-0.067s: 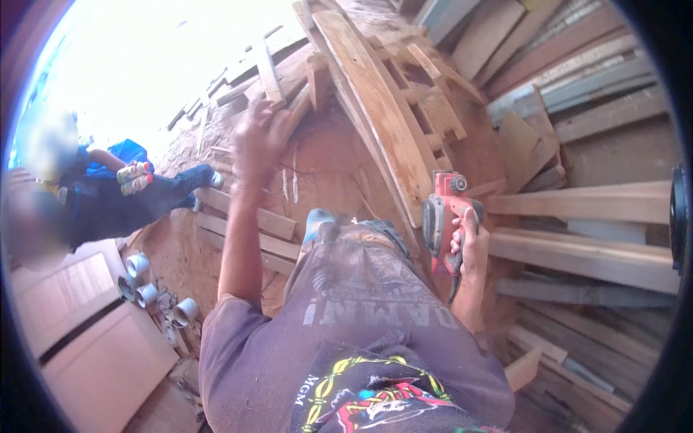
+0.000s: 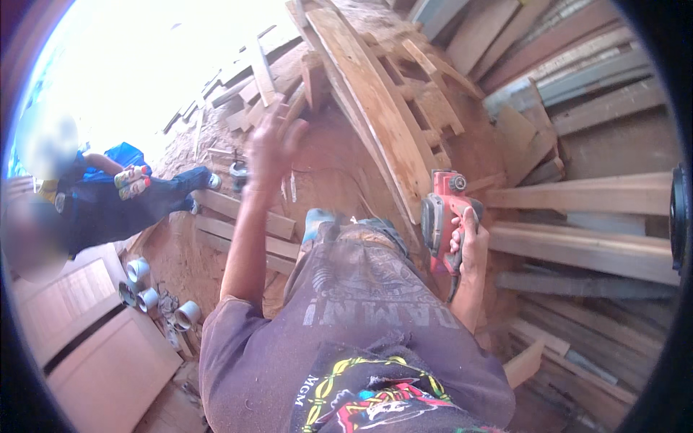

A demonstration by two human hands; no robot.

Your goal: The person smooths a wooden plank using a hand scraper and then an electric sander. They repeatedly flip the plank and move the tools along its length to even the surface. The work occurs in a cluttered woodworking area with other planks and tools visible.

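Observation:
My right hand is wrapped round the rear handle of a red electric hand planer. The planer is held upright beside my right hip, its dark side to the left and its black cord trailing down past my wrist. In front of me my left hand is raised with nothing in it, fingers apart and slightly blurred. A long, pale wooden plank lies ahead, its near end close to the planer; I cannot tell whether they touch.
Timber is stacked along the right, with long beams pointing toward me. Slatted wood lies beyond the plank. At left, another person holds small containers. Several cans stand by wooden panels. Boards lie on the dusty ground.
My left hand has shifted a little to the right and its fingers show more clearly spread. A small grey object beside my left wrist has come into sight. The planer stays nearly still.

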